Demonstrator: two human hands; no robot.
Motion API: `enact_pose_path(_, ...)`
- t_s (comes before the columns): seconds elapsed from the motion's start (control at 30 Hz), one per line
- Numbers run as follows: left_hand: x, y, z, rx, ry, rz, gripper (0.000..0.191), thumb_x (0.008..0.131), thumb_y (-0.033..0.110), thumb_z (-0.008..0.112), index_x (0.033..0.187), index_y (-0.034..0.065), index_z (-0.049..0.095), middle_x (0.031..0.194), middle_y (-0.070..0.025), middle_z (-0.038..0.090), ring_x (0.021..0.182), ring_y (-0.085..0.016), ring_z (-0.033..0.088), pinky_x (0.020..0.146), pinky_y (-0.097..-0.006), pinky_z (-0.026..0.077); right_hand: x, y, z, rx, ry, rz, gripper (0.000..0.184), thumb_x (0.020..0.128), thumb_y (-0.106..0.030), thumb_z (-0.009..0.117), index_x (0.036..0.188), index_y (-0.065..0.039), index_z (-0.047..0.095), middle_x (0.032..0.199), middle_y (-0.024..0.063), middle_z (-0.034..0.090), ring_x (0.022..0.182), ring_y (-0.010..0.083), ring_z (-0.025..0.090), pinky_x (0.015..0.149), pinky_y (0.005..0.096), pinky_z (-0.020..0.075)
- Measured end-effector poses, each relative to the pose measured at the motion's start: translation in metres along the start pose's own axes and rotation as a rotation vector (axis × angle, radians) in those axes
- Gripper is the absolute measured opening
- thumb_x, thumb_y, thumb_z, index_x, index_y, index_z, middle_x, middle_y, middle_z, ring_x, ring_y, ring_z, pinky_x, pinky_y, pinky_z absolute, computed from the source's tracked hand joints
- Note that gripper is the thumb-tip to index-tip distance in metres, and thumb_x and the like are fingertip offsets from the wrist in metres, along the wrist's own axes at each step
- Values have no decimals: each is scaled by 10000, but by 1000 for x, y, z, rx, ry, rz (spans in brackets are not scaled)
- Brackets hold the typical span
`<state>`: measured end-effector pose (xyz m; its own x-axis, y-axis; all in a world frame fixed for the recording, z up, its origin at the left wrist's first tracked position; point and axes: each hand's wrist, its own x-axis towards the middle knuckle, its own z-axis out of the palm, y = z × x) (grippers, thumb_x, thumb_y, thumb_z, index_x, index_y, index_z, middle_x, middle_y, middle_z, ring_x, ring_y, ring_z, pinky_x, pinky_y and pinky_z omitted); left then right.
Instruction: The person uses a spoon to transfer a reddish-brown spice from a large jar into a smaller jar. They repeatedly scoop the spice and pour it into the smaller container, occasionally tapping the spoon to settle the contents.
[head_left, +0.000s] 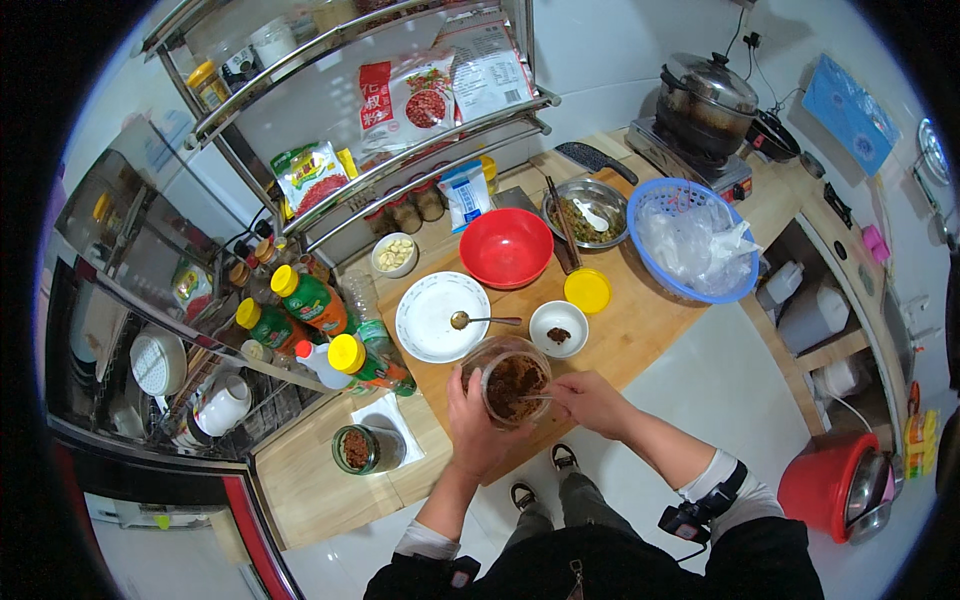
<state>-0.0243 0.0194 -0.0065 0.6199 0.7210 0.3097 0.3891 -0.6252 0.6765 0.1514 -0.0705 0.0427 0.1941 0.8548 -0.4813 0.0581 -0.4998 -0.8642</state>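
Note:
My left hand (480, 433) grips a clear jar (495, 351), tilted with its mouth towards me. Dark brown paste (513, 381) coats the inside of the jar. Between the fingers of my right hand (592, 403) is the handle of a metal spoon (536, 397), whose bowl is sunk in the paste and hidden. Just beyond the jar stands a small white bowl (576, 346) with a dab of similar dark paste. To its left a white plate (424, 322) bears a second spoon (484, 320). A yellow lid (588, 291) lies behind the small bowl.
On the wooden board (652, 315) are a red bowl (506, 247), a steel bowl (609, 196) with chopped food and a blue basket (694, 291) of plastic bags. A knife (592, 161) lies behind. Bottles (311, 300), a garlic bowl (394, 255) and an open glass jar (367, 450) stand left.

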Motion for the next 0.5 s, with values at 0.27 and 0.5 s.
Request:
enact_pose_path(0.27, 0, -10, -7, -47, 67, -106, 1033, 498, 219, 870, 1323, 15, 281, 1326, -241, 275, 1234, -415, 305, 1027, -461, 295, -3, -13, -3, 133, 85, 65, 217, 920, -176, 505, 879, -7, 632, 649, 15, 538, 573, 96, 474, 509, 247, 376)
enact_pose_path(0.5, 2, -10, -15, -180, 91, -193, 990, 509, 216, 859, 1315, 44, 311, 1287, -179, 332, 1227, -356, 328, 1038, -435, 293, 2, -27, 0, 206, 58, 72, 236, 957, -184, 473, 1022, -15, 625, 639, -11, 475, 529, 63, 391, 467, 205, 314)
